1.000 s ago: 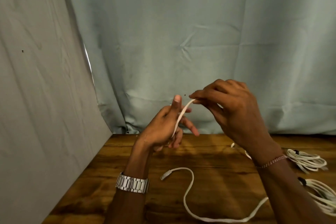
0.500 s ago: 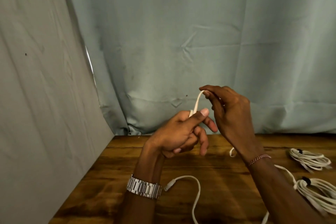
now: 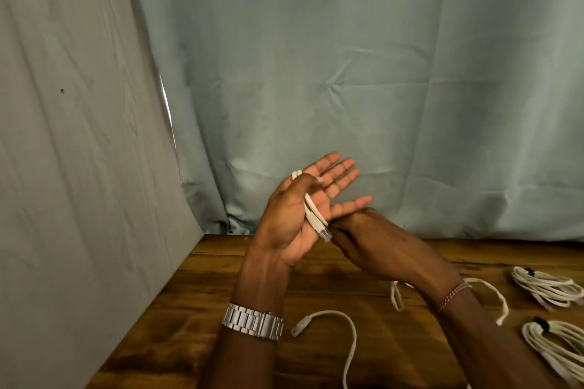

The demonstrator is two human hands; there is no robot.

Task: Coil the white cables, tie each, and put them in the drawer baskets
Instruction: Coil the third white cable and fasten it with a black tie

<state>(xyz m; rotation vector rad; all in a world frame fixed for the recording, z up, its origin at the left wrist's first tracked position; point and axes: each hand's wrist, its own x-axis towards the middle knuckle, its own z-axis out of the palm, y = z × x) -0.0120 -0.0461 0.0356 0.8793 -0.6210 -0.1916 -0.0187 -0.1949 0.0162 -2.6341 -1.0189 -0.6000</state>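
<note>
My left hand (image 3: 297,224) is raised palm up with its fingers straight. Its thumb pins a white cable (image 3: 311,208) across the palm, and the cable's connector (image 3: 325,234) pokes out at the heel of the hand. My right hand (image 3: 388,246) is just under and to the right, back toward me. Its curled fingertips meet the cable by the connector, and the grip itself is mostly hidden. The rest of the cable trails over the wooden table (image 3: 189,325), and its other plug (image 3: 300,325) lies near my left wrist.
Two coiled white cable bundles with black ties lie at the table's right edge, one farther back (image 3: 546,289) and one nearer (image 3: 556,347). Grey-green cloth hangs behind and to the left of the table. No drawer or basket is in view.
My left hand has turned palm up and spread its fingers, the cable now lying across the palm. My right hand has dropped from above the left hand to below it.
</note>
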